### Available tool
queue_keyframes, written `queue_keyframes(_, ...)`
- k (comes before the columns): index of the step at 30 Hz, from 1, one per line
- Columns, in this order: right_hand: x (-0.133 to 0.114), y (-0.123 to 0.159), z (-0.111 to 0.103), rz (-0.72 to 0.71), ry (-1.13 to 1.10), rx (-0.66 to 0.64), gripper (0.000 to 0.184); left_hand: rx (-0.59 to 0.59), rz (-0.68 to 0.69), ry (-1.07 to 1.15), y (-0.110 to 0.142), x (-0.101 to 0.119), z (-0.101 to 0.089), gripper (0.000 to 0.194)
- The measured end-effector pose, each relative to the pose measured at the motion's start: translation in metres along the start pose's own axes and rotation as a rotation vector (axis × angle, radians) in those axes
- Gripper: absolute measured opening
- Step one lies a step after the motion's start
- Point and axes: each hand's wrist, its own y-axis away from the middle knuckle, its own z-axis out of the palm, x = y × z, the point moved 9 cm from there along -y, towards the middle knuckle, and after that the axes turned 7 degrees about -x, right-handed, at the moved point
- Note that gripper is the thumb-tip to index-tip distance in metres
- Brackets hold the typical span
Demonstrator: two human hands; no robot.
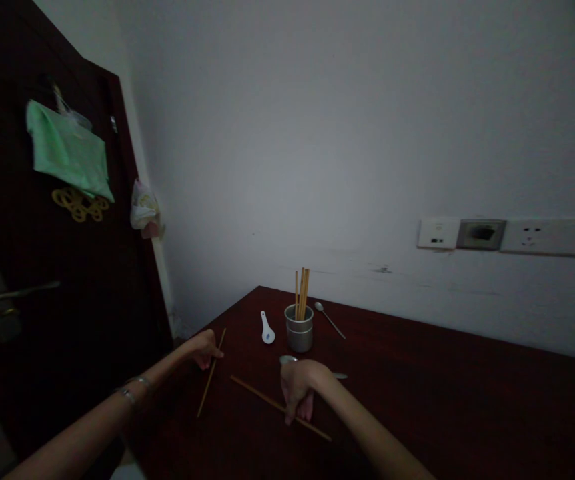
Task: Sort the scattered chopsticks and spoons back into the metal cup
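At the table's left edge, my left hand (204,348) is closed on a thin wooden chopstick (207,388), which slants from upper right to lower left. My right hand (299,388) has its thumb and fingers closed around the middle of another chopstick (257,391), lying low over the tabletop. Just behind that hand a metal spoon's bowl (287,359) shows. A flat metal end (339,375) sticks out on the other side; whether both belong to one spoon is hidden. A metal cup (299,333) beyond my right hand holds several upright chopsticks (303,293).
A white ceramic spoon (266,330) lies left of the cup, and a long-handled metal spoon (329,320) lies to its right. The dark red table (447,380) meets the wall with sockets (532,237). A dark door (67,280) with a green cloth (70,147) stands left.
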Motion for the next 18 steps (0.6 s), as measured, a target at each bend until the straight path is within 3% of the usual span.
queue_keyframes(1,0.000,0.000,-0.001,-0.003,0.005,0.009,0.035,-0.017,-0.035,-0.029,-0.001,-0.001,0.000,0.032)
queue_keyframes(3,0.000,-0.001,-0.001,-0.005,0.017,0.012,0.035,0.111,0.010,-0.049,0.000,0.014,-0.016,0.028)
queue_keyframes(6,0.001,-0.005,0.000,-0.009,0.010,-0.024,0.035,0.391,0.182,-0.003,0.011,0.057,-0.044,0.022)
queue_keyframes(7,0.002,-0.005,0.000,-0.012,0.004,-0.032,0.034,0.436,0.255,0.037,0.014,0.075,-0.048,0.020)
queue_keyframes(10,0.001,0.006,-0.006,-0.025,0.007,0.006,0.031,0.404,0.445,0.252,0.012,0.129,-0.043,0.022)
queue_keyframes(13,-0.005,0.036,-0.018,-0.096,-0.005,0.134,0.026,0.369,0.601,0.399,0.003,0.179,-0.034,0.031)
queue_keyframes(18,-0.004,0.107,-0.040,-0.274,-0.138,0.340,0.016,0.266,0.676,0.512,-0.029,0.230,-0.011,0.055)
